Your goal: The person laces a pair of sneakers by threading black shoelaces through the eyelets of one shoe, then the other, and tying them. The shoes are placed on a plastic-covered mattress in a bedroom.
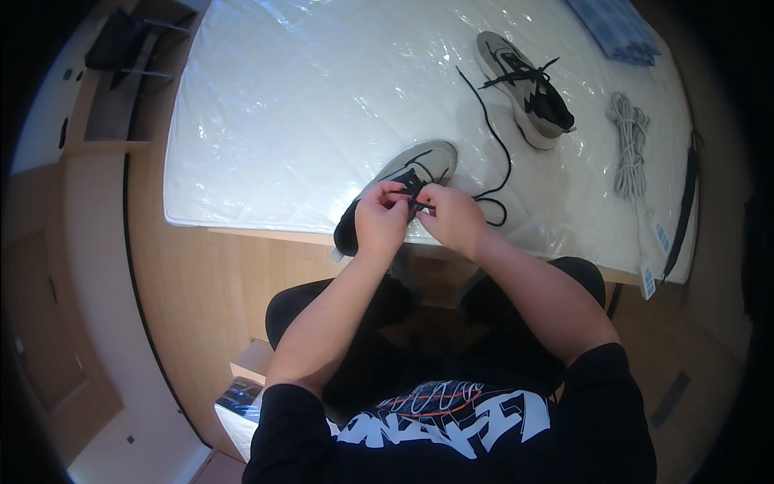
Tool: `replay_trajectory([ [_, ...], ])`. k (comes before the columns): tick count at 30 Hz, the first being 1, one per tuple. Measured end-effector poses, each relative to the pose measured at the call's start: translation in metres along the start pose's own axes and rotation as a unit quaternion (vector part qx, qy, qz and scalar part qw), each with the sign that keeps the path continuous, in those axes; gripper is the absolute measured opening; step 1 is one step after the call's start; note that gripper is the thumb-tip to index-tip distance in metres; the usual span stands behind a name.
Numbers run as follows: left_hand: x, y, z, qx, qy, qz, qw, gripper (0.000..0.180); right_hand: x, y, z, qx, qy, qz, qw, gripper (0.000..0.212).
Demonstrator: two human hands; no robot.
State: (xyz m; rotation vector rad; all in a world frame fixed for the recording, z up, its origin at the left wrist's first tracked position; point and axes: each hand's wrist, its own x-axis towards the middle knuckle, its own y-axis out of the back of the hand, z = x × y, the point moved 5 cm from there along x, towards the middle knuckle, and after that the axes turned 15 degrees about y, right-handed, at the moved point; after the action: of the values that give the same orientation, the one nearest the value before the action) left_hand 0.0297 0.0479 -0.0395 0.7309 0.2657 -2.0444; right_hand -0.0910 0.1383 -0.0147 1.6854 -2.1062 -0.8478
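Observation:
A grey and black sneaker (435,157) lies at the near edge of the plastic-covered mattress, its toe pointing away and to the right. Both my hands work over its tongue. My left hand (381,219) is closed in a pinch at the black shoelace (505,153), and my right hand (453,216) pinches the lace just beside it. A long free end of that lace curls across the mattress to the right. Part of the sneaker's lacing is hidden beneath my fingers. Farther right rests the second sneaker (516,89), its black lace tied in a bow.
The mattress (282,121) fills the space before me. On its right lie a bundled grey cord (629,149) with tags and a dark strap (685,210). A blue checked cloth (619,31) is folded at the far right. A chair (121,40) stands far left; a box (251,360) sits lower left.

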Motion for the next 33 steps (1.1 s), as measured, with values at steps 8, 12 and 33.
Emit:
replay_trajectory([
  [8,-0.085,0.015,0.111,0.145,-0.269,0.049,0.951,0.014,0.000,0.083,0.026,-0.251,-0.152,-0.089,0.952,0.020],
  [12,-0.136,0.039,0.164,-0.001,-0.286,0.009,0.958,0.021,-0.005,0.129,0.019,-0.258,-0.081,0.166,0.948,0.020],
  [33,-0.001,0.002,0.047,0.414,0.013,0.041,0.909,0.027,-0.003,0.099,0.001,0.119,0.132,0.107,0.978,0.017],
])
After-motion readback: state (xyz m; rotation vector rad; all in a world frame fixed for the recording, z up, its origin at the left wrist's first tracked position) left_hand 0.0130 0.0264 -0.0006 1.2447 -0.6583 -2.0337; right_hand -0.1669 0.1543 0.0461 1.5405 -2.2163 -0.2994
